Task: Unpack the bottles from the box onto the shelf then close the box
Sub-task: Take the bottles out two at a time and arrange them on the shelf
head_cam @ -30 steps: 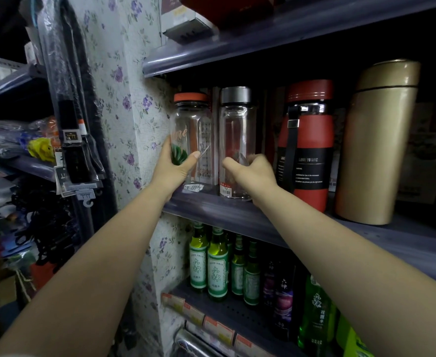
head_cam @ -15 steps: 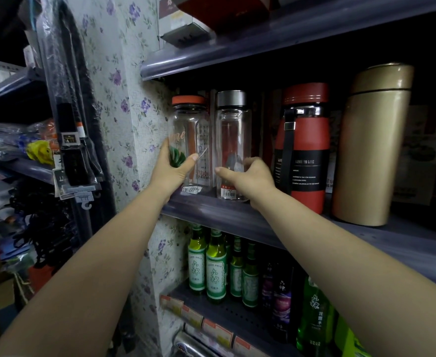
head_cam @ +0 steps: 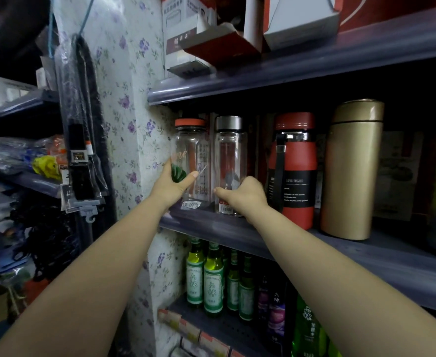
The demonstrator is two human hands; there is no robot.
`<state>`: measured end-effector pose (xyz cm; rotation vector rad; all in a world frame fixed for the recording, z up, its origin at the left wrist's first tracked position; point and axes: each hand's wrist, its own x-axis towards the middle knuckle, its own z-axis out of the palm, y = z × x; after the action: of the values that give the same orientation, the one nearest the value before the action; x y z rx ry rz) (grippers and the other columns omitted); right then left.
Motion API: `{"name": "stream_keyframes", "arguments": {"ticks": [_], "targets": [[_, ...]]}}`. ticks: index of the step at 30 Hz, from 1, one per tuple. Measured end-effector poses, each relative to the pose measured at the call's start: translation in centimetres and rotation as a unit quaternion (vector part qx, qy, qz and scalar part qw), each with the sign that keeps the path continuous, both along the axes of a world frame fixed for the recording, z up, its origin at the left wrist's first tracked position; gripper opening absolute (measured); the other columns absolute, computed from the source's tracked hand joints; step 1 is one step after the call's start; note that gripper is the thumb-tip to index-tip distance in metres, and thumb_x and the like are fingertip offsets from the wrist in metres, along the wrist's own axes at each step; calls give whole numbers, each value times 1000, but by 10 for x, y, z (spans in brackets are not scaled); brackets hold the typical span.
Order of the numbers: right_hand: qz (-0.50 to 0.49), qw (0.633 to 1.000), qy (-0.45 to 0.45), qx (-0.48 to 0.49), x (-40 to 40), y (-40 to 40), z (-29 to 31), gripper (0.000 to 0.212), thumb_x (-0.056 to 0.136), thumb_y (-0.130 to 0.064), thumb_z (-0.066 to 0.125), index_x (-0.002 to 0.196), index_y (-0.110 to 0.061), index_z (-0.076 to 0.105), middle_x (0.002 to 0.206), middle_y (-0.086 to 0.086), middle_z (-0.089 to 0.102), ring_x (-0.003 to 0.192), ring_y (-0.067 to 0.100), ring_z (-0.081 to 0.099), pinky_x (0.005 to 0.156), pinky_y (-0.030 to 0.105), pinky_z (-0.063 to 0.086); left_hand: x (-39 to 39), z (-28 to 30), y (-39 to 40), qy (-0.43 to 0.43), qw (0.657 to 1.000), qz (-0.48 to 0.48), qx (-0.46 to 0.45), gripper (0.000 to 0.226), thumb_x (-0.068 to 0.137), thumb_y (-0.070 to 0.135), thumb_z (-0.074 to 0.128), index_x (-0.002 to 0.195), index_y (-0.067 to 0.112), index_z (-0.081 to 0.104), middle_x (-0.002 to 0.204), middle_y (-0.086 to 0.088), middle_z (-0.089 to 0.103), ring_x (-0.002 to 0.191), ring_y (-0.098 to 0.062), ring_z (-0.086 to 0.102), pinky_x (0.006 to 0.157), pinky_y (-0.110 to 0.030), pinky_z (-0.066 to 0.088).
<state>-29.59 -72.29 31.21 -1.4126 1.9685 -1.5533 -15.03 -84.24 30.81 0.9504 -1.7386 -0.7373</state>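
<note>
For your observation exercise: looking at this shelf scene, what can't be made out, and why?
- Box to be unpacked: outside the head view entirely.
- Price sticker on the silver-capped bottle: print too small.
- Right hand fingers: hidden behind that bottle.
- Shelf back: lost in darkness.

Head view, both arms extended to middle shelf (head_cam: pixel 211 228). Left hand (head_cam: pixel 172 188) wraps lower part of clear bottle with orange cap (head_cam: pixel 190 150); thumb across its front. Right hand (head_cam: pixel 245 195) grips lower part of clear bottle with silver cap (head_cam: pixel 229 150). Both bottles upright on the shelf, just beside each other, near the floral wall (head_cam: pixel 134 124). To the right: red flask (head_cam: pixel 293 166), then gold flask (head_cam: pixel 352 168), both upright. Green bottles (head_cam: pixel 205 279) on the shelf below. Open cartons (head_cam: pixel 237 34) on the shelf above.
</note>
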Motion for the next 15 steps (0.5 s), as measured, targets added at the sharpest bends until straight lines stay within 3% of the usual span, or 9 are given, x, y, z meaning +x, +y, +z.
{"name": "stream_keyframes", "arguments": {"ticks": [2, 4, 7, 9, 11, 13, 15], "targets": [[-13, 1000, 24, 13, 3, 4, 3, 42, 76, -39, 75, 94, -8, 53, 72, -4, 46, 60, 8, 45, 47, 21, 33, 0, 6, 9, -32, 999, 29, 14, 87, 83, 53, 64, 148, 11, 25, 148, -11, 43, 135, -32, 42, 112, -42, 34], [-27, 998, 51, 26, 8, 9, 6, 40, 76, -42, 74, 75, -12, 46, 67, -4, 43, 57, 9, 44, 46, 21, 33, 1, 9, 18, -44, 997, 69, 12, 82, 81, 56, 65, 139, 6, 37, 140, -16, 51, 128, -35, 49, 106, -43, 40], [-17, 995, 88, 53, 15, 17, 11, 48, 76, -49, 72, 77, -9, 45, 70, 0, 45, 67, 15, 48, 58, 27, 42, 0, 9, 32, -27, 993, 114, -16, 100, 79, 56, 67, 152, 8, 18, 155, -15, 32, 140, -34, 34, 114, -45, 32], [-4, 994, 93, 57, 18, 24, 15, 49, 76, -51, 70, 83, -7, 50, 82, 6, 51, 73, 18, 50, 62, 30, 42, 1, 10, 45, -6, 987, 146, -60, 100, 79, 54, 68, 153, 10, 16, 158, -12, 27, 144, -31, 29, 116, -44, 28], [8, 994, 92, 56, 21, 37, 17, 46, 79, -49, 69, 78, -8, 47, 89, 8, 51, 75, 18, 50, 65, 30, 41, 2, 10, 57, 39, 980, 162, -111, 91, 82, 49, 67, 151, 11, 22, 156, -10, 30, 143, -27, 31, 115, -40, 28], [23, 992, 112, 52, 21, 59, 17, 43, 82, -43, 67, 68, -12, 42, 76, 2, 50, 67, 15, 48, 65, 29, 39, 1, 13, 73, 84, 968, 160, -176, 74, 86, 41, 66, 146, 12, 34, 150, -6, 39, 138, -21, 37, 112, -31, 30], [34, 988, 151, 14, 16, 82, 12, 32, 82, -39, 67, 74, -13, 51, 76, -1, 53, 73, 16, 53, 67, 28, 40, -6, 17, 91, 113, 958, 127, -231, 55, 89, 33, 65, 135, 14, 44, 135, 1, 49, 127, -16, 47, 106, -25, 35]]}}
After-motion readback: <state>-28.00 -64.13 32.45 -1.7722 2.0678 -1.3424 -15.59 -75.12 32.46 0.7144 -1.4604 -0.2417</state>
